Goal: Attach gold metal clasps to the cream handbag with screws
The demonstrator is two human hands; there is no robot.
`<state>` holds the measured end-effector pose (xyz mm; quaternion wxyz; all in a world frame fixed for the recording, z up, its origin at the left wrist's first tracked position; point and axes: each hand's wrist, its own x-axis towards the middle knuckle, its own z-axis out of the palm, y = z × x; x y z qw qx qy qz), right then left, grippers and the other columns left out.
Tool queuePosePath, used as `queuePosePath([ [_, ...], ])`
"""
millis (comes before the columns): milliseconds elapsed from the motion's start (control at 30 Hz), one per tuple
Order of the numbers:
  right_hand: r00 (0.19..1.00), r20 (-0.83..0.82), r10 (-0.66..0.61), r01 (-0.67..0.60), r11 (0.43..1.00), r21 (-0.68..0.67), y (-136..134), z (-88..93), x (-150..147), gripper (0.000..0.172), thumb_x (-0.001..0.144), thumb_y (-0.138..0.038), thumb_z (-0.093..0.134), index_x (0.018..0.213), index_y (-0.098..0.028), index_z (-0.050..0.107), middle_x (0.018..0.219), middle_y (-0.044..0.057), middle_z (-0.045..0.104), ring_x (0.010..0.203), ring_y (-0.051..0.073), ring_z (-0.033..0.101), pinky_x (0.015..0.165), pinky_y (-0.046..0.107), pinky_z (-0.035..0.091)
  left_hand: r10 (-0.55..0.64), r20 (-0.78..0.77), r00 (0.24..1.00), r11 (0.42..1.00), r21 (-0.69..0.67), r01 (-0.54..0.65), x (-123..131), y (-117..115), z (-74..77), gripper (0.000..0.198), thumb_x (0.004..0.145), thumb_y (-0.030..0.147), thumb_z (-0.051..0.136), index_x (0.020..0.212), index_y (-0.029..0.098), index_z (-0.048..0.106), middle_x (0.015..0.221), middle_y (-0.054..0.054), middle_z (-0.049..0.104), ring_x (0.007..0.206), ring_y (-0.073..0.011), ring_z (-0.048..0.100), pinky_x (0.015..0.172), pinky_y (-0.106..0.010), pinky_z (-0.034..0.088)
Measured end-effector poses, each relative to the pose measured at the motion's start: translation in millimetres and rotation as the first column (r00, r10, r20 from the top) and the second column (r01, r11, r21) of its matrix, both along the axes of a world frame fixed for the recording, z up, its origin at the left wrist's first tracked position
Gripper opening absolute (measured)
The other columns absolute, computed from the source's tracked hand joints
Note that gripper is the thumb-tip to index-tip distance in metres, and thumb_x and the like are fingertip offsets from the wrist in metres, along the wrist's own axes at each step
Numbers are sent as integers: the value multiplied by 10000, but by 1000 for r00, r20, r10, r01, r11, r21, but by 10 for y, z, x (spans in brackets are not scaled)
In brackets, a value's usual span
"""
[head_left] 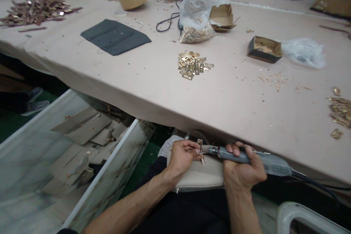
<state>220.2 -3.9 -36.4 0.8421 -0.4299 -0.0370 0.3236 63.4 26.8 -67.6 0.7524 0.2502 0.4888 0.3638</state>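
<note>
A beige bag (204, 173) lies on my lap below the table edge, with a gold metal fitting (200, 142) upright at its upper side and a second small gold piece (203, 161) just below. My left hand (182, 156) is closed, thumb and fingers pinched at the upright fitting; the fingertips partly hide it. My right hand (242, 166) wraps round a grey electric screwdriver (238, 156), held nearly level. Its tip points left and meets the fitting beside my left fingertips. Whether a screw sits at the tip is too small to tell.
On the table are a pile of gold plates (192, 65), a dark box of small parts (264, 49), a bag of metal parts (196, 31) and a dark sheet (115, 37). A bin (128, 140) of beige bag pieces stands at left. The screwdriver's cable (312, 181) runs right.
</note>
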Motion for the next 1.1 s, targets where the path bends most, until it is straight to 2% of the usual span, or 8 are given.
queuePosePath([
  [200,1000,14,-4,4,1000,0,-19,61,-16,123,649,-181,641,709,-179,534,700,23,579,536,117,482,544,266,450,27,5,1000,999,-37,-26,4,-29,-1,393,547,344,962,744,80,749,773,-111,758,679,-236,753,715,-365,671],
  [400,998,35,47,-47,999,5,-37,140,-151,113,672,-178,649,753,-186,571,767,22,592,556,115,486,559,270,447,7,1,1000,1000,-17,-7,3,-19,6,300,625,288,906,770,86,737,781,-114,767,708,-254,764,738,-370,668],
  [733,960,274,64,-73,997,21,-53,241,-247,44,721,-161,587,758,-185,586,796,26,613,529,113,474,568,300,432,10,-30,999,1000,-2,-10,-2,-33,-18,125,686,141,785,774,95,709,759,-106,760,660,-243,763,695,-349,663],
  [1100,892,450,51,-98,992,82,-36,223,-327,52,775,-152,565,813,-181,586,807,28,636,506,121,499,554,314,443,2,-70,998,1000,12,-1,14,-62,-36,89,689,63,729,767,100,708,745,-93,759,664,-255,767,673,-358,667],
])
